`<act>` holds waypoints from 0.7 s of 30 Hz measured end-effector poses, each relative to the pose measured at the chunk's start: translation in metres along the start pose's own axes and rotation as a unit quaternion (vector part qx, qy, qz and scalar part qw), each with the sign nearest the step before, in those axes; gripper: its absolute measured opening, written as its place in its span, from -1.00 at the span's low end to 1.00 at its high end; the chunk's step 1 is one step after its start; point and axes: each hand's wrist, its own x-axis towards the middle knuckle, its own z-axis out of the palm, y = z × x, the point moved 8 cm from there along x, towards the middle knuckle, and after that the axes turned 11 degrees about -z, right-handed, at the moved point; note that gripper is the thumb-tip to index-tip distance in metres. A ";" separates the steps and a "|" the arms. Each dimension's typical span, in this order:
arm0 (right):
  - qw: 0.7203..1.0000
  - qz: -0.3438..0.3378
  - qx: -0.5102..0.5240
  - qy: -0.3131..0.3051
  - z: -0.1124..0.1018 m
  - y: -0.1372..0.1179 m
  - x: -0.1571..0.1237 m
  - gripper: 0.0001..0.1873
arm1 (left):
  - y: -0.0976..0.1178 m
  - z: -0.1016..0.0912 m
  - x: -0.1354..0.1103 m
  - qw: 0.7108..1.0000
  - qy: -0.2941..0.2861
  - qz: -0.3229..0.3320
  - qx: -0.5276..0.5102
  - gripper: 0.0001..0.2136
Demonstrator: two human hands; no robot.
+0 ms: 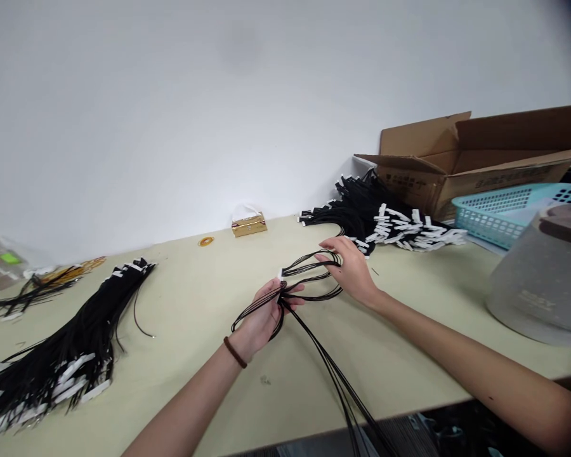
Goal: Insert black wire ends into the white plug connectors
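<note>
- Wires [282, 295], black, thin: looped between both hands above the table [190, 355], loose lengths trailing past the near edge.
- Left hand [261, 320]: palm up, fingers curled around the wires beside a white connector [280, 275].
- Right hand [351, 270]: thumb and fingers narrowed, holding the loops' right end.
- Bundle [83, 327], black, white-ended: table's left.
- Pile [361, 200], similar: beside the carton [412, 184].
- Tissue box [249, 226], gold: near the wall.
</note>
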 end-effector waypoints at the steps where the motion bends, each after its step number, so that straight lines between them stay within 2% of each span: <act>1: 1.000 0.003 0.008 0.001 0.000 0.001 0.000 -0.87 | 0.000 0.001 0.000 1.000 -0.003 -0.001 0.001 -0.82; 9: 0.998 0.003 0.062 0.000 0.000 -0.001 0.001 -0.95 | 0.002 -0.001 -0.002 1.000 0.026 0.001 -0.014 -0.84; 21: 0.999 -0.043 0.018 -0.006 -0.005 -0.003 0.003 -0.88 | 0.001 -0.008 0.000 0.998 0.058 0.016 -0.016 -0.84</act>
